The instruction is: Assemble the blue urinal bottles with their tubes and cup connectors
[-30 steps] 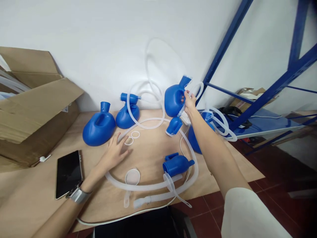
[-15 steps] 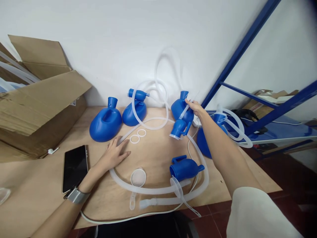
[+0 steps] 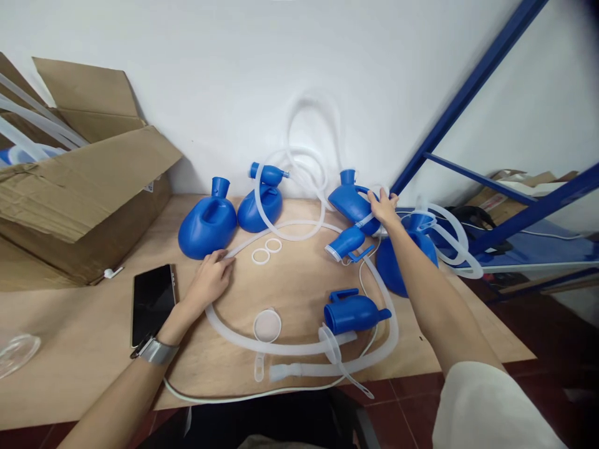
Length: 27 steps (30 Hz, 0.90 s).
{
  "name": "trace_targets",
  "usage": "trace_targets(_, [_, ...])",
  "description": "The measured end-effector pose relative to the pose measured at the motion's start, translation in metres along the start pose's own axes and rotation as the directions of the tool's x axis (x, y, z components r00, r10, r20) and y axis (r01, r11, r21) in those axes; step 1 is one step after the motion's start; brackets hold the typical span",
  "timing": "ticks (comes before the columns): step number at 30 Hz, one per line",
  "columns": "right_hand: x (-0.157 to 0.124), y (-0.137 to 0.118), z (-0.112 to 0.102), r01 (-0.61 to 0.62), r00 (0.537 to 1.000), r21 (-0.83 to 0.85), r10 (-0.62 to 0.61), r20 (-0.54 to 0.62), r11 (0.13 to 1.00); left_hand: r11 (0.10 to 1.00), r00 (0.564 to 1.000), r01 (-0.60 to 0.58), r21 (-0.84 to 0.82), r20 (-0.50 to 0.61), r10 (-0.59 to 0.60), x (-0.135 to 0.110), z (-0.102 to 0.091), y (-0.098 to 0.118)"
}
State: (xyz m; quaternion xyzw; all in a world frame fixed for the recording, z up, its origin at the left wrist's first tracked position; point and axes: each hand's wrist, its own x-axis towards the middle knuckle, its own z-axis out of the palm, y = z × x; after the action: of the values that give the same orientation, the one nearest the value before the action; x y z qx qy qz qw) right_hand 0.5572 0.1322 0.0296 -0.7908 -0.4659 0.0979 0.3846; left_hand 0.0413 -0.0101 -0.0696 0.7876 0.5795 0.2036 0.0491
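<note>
My left hand [image 3: 209, 280] rests on the tabletop, fingers curled over a translucent plastic tube [image 3: 302, 348] that loops around the table. At the back right, my right hand [image 3: 384, 211] is closed around the tube end just behind a blue funnel head [image 3: 346, 242] with a handle. That head hangs in front of a blue urinal bottle [image 3: 349, 202], partly behind my hand. Another blue funnel head [image 3: 356, 313] lies on its side nearer me, beside a translucent cap with strap [image 3: 333, 346]. Two white rings [image 3: 261, 256] and a round cap [image 3: 267, 325] lie between my arms.
More blue urinal bottles [image 3: 208, 227] stand along the wall, one with a head and coiled tube on top. A blue bottle [image 3: 406, 268] with tubing is by my right forearm. A tablet-like black device [image 3: 153, 304], a cardboard box [image 3: 88, 206] and a blue rack [image 3: 468, 103] flank the space.
My right hand has shifted right and slightly down, drawing the tube and blue funnel head along. My left hand's fingers have curled in on the tube. The view has shifted slightly.
</note>
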Motion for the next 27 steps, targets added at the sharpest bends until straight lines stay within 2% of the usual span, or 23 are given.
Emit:
trace_targets(2, [-0.007,0.001,-0.015,0.010,1.000,0.000,-0.010,0.015,1.000,1.000,1.000,0.000,-0.005,-0.014,0.000,0.000,-0.002,0.002])
trace_targets(4, [-0.023,-0.004,-0.037,0.135,0.990,0.029,-0.136,0.044,0.990,1.000,1.000,-0.011,-0.010,-0.026,0.010,0.001,-0.004,0.006])
trace_targets(5, [-0.038,-0.008,-0.051,0.243,0.965,0.060,-0.248,0.084,0.968,1.000,0.999,-0.022,-0.016,-0.032,0.022,0.002,-0.006,0.008])
trace_targets(6, [-0.056,-0.013,-0.065,0.348,0.912,0.115,-0.365,0.188,0.930,0.999,0.998,-0.041,-0.031,-0.043,0.040,0.003,-0.009,0.011])
trace_targets(7, [-0.079,-0.016,-0.078,0.413,0.831,0.191,-0.455,0.320,0.890,0.996,0.996,-0.069,-0.060,-0.056,0.066,0.003,-0.012,0.015])
trace_targets(8, [-0.105,-0.019,-0.091,0.452,0.689,0.244,-0.510,0.515,0.858,0.989,0.993,-0.109,-0.103,-0.063,0.103,0.004,-0.017,0.020])
trace_targets(9, [-0.134,-0.019,-0.102,0.494,0.518,0.270,-0.529,0.673,0.827,0.975,0.987,-0.158,-0.157,-0.060,0.150,0.003,-0.021,0.027])
trace_targets(10, [-0.163,-0.018,-0.109,0.546,0.368,0.269,-0.516,0.774,0.793,0.953,0.978,-0.210,-0.217,-0.040,0.206,0.002,-0.027,0.034])
trace_targets(11, [-0.190,-0.015,-0.113,0.604,0.273,0.252,-0.493,0.826,0.756,0.924,0.961,-0.264,-0.277,0.001,0.276,0.000,-0.032,0.044])
trace_targets(12, [-0.214,-0.011,-0.114,0.666,0.227,0.224,-0.480,0.848,0.711,0.893,0.935,-0.312,-0.325,0.062,0.350,-0.003,-0.037,0.055])
trace_targets(14, [-0.246,-0.002,-0.109,0.751,0.268,0.108,-0.450,0.852,0.652,0.825,0.836,-0.406,-0.392,0.205,0.509,-0.012,-0.043,0.081])
trace_targets(15, [-0.254,0.002,-0.103,0.769,0.289,0.062,-0.431,0.855,0.637,0.800,0.786,-0.441,-0.406,0.255,0.563,-0.018,-0.044,0.094])
trace_targets(16, [-0.256,0.005,-0.097,0.774,0.300,0.037,-0.418,0.858,0.632,0.790,0.760,-0.461,-0.404,0.280,0.587,-0.024,-0.044,0.108])
trace_targets(17, [-0.254,0.006,-0.092,0.772,0.306,0.033,-0.416,0.856,0.635,0.791,0.752,-0.474,-0.387,0.289,0.593,-0.030,-0.043,0.121])
trace_targets(19, [-0.244,0.003,-0.082,0.753,0.323,0.067,-0.455,0.830,0.655,0.808,0.771,-0.488,-0.331,0.270,0.576,-0.037,-0.039,0.143])
trace_targets(22, [-0.226,-0.010,-0.068,0.718,0.414,0.124,-0.564,0.715,0.685,0.858,0.835,-0.448,-0.250,0.228,0.502,-0.029,-0.034,0.154])
trace_targets(24, [-0.220,-0.020,-0.054,0.707,0.469,0.160,-0.627,0.622,0.688,0.907,0.895,-0.368,-0.203,0.188,0.405,-0.011,-0.032,0.144])
trace_targets(26, [-0.218,-0.029,-0.037,0.707,0.479,0.217,-0.682,0.553,0.673,0.956,0.955,-0.266,-0.121,0.100,0.279,0.010,-0.029,0.122])
trace_targets(27, [-0.217,-0.032,-0.027,0.704,0.480,0.247,-0.702,0.526,0.666,0.970,0.970,-0.233,-0.074,0.060,0.238,0.020,-0.026,0.109])
